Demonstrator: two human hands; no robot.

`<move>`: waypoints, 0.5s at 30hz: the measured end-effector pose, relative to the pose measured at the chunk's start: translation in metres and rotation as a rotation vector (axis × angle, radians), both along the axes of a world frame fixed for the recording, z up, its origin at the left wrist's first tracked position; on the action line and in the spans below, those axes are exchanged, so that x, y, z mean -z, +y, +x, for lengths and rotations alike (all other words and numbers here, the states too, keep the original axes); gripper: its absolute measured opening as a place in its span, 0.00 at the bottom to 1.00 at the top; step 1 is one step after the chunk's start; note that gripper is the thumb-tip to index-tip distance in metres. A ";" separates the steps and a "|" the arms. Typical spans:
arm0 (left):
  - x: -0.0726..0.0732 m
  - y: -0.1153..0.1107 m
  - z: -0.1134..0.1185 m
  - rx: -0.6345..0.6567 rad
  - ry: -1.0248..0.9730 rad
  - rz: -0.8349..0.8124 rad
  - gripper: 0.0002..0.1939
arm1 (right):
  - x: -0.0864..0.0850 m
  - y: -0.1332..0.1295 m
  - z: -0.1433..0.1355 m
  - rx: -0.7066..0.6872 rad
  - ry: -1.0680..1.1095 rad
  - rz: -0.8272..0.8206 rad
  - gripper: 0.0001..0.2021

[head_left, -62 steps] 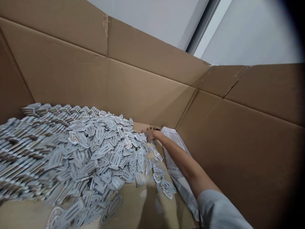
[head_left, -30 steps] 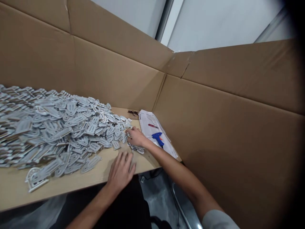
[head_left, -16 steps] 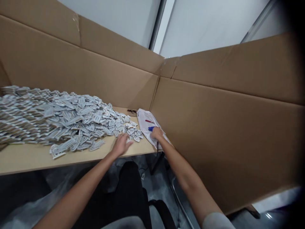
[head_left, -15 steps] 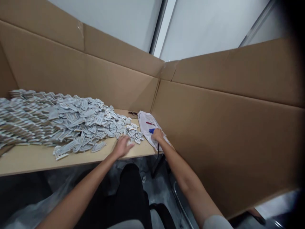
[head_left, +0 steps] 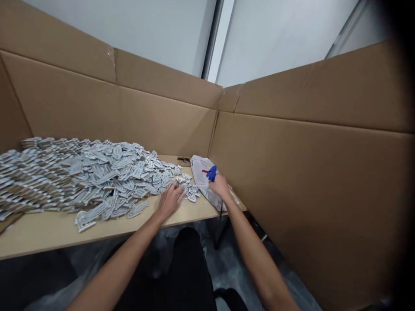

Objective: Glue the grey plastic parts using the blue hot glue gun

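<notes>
My right hand (head_left: 219,186) is closed around a blue glue gun (head_left: 211,173), held over a white plastic bag (head_left: 201,166); a black cord (head_left: 221,209) hangs below that hand. My left hand (head_left: 169,201) is at the right end of a big heap of flat grey-white pieces (head_left: 119,172) with cut-out loops. Its fingers are apart and reach onto a few loose pieces (head_left: 191,193); no piece is clearly gripped. A thin red item (head_left: 205,171) lies or is printed on the bag, partly beside the tool.
Tall cardboard walls (head_left: 162,125) stand behind and to the right of the wooden table (head_left: 42,229). A small dark item (head_left: 183,160) lies by the back wall. Neatly stacked pieces (head_left: 29,181) fill the left side. My legs are below the table's front edge.
The blue glue gun has been raised and turned, so more of it shows above my right hand. My left hand has moved forward onto the loose pieces. The view has tilted slightly.
</notes>
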State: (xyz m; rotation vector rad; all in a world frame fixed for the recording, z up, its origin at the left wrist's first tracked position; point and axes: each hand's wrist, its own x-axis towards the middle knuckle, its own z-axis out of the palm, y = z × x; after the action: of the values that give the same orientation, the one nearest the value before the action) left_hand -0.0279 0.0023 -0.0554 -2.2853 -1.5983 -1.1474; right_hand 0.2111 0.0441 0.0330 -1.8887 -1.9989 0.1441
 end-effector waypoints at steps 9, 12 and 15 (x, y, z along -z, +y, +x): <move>-0.007 -0.004 -0.002 -0.023 -0.016 0.055 0.15 | 0.068 -0.051 -0.052 -0.281 0.376 0.150 0.13; -0.004 0.001 -0.003 -0.027 -0.027 0.018 0.11 | 0.078 -0.054 -0.063 -0.335 0.411 0.163 0.12; -0.002 0.007 -0.007 -0.064 -0.131 -0.003 0.07 | 0.080 -0.056 -0.070 -0.340 0.366 0.141 0.13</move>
State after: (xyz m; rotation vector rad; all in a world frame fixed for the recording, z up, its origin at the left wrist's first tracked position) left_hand -0.0345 0.0089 -0.0534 -2.1848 -1.7055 -1.3043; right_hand 0.1413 -0.0123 -0.0466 -1.3139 -1.9924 0.3987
